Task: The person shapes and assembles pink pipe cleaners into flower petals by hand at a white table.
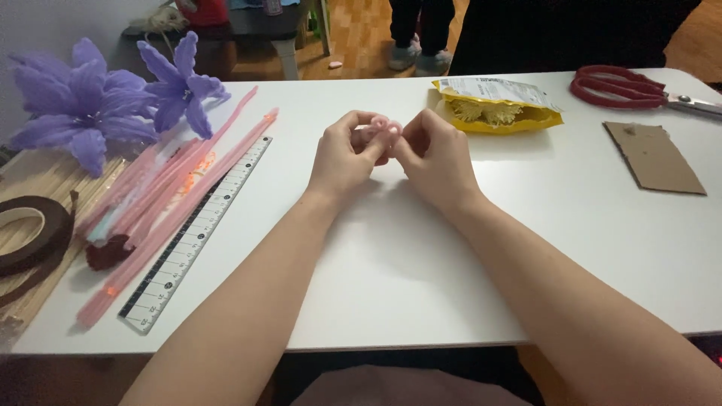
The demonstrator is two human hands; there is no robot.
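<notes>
Over the middle of the white worktop [391, 271], the left hand [342, 158] and the right hand [436, 158] meet fingertip to fingertip, both closed in a pinch on a small pink pipe-cleaner piece [383, 128] — it is curled and mostly hidden between the fingers, held just above the surface.

Along the left edge lies a bundle of long pink pipe cleaners [177, 192], slanting from the near-left corner toward the far side, with a clear ruler [199, 233] just beside it on its right. Two purple fabric flowers [113, 101] sit at the far-left corner, and a roll of brown tape [34, 229] rests on a bamboo mat off the left edge.

Near the far edge, just beyond the right hand, lies a yellow packet [500, 109]. Toward the far-right corner are red-handled scissors [632, 86] and — nearer — a piece of brown cardboard [653, 156].
</notes>
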